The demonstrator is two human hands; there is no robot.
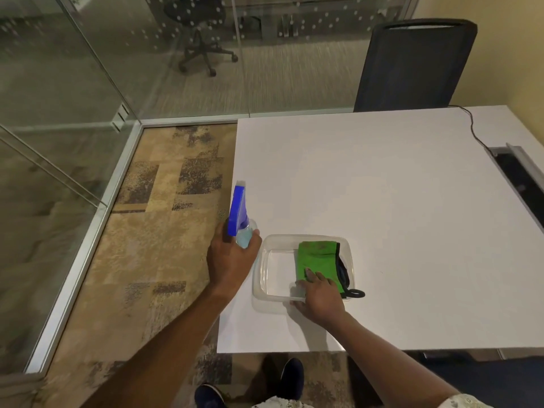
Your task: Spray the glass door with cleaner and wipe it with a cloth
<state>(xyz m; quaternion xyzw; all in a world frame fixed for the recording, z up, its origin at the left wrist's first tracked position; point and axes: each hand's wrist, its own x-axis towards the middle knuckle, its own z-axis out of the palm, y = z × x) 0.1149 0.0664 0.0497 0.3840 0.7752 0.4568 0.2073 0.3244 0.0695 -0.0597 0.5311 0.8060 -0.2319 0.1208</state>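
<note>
My left hand point(231, 260) is wrapped around a clear spray bottle point(244, 235) with a blue trigger head, standing at the left edge of the white table point(382, 187). Just right of it sits a clear plastic tray point(272, 269) holding a folded green cloth point(319, 260) with a dark item beside it. My right hand point(319, 295) rests over the tray's near rim, fingertips touching the green cloth's near end; whether it grips the cloth I cannot tell. The glass door point(53, 98) and glass walls stand to the left and ahead.
A black office chair point(412, 66) stands behind the table's far edge. A black cable point(474, 128) runs to a cable slot point(521, 178) at the table's right. Patterned carpet point(153, 231) lies between table and glass. My feet show at the bottom.
</note>
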